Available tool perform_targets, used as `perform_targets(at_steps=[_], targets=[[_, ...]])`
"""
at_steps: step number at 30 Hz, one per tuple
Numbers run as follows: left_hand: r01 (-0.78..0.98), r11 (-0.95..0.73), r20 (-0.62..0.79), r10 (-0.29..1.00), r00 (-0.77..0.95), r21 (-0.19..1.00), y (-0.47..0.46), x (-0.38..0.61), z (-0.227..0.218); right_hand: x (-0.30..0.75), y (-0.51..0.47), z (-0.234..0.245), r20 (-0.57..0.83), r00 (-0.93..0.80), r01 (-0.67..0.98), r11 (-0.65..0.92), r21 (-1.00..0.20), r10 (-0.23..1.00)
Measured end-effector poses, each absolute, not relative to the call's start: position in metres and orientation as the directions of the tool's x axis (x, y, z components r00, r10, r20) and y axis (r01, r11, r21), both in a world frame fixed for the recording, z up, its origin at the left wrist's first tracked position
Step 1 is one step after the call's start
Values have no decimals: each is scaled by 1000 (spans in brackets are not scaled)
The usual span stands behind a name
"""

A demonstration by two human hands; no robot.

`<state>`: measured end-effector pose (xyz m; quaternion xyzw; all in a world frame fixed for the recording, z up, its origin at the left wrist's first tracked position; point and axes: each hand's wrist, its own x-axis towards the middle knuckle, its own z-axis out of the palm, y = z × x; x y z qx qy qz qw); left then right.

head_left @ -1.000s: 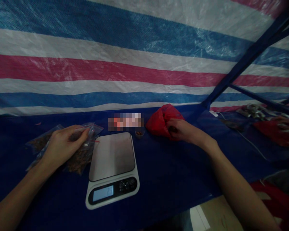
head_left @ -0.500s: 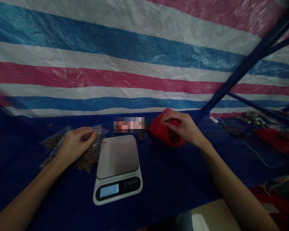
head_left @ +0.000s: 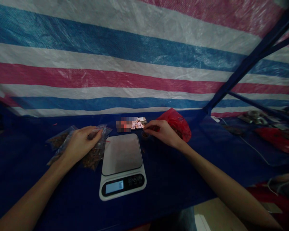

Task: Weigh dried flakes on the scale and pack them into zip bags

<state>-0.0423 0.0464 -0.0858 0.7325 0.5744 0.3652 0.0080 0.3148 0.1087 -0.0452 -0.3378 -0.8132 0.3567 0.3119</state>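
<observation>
My left hand (head_left: 83,141) pinches the top edge of a clear zip bag (head_left: 93,157) with brown dried pieces in its lower part. Just right of it sits a white kitchen scale (head_left: 122,155) with a bare metal plate and a lit display that seems to read 1.6. Behind the scale's right corner, my right hand (head_left: 162,131) holds its fingertips together over a small clear cup (head_left: 145,135); whatever is between them is too small to make out. A red plastic bag (head_left: 174,117) lies beyond that hand, brown contents showing at its mouth, partly covered by the hand.
More clear bags of brown pieces (head_left: 60,139) lie left of my left hand. A phone (head_left: 138,123) with a lit screen rests behind the scale. Further right are another red bag (head_left: 276,139), a white cable (head_left: 255,150) and a blue metal frame (head_left: 240,73).
My right hand has moved left from the red bag to the small cup. The scale's display has become readable. My left hand keeps its pinch on the clear bag.
</observation>
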Motion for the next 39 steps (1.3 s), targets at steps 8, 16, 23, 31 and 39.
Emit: perform_targets(at_steps=[8, 16, 23, 31, 39], targets=[[839, -335, 518, 852, 76, 428, 46, -42, -85, 316, 111, -35, 342, -586, 306, 592, -746, 734], [836, -336, 516, 853, 75, 434, 45, -42, -84, 377, 58, -14, 127, -681, 488, 577, -656, 721], [824, -321, 491, 869, 60, 467, 46, -38, -84, 422, 14, -45, -191, -657, 706, 505, -497, 729], [837, -327, 495, 865, 78, 439, 43, -37, -80, 342, 82, -22, 240, -636, 583, 660, -474, 734], [840, -331, 521, 851, 69, 430, 43, -35, -77, 306, 53, -36, 140, -760, 630, 772, -83, 635]])
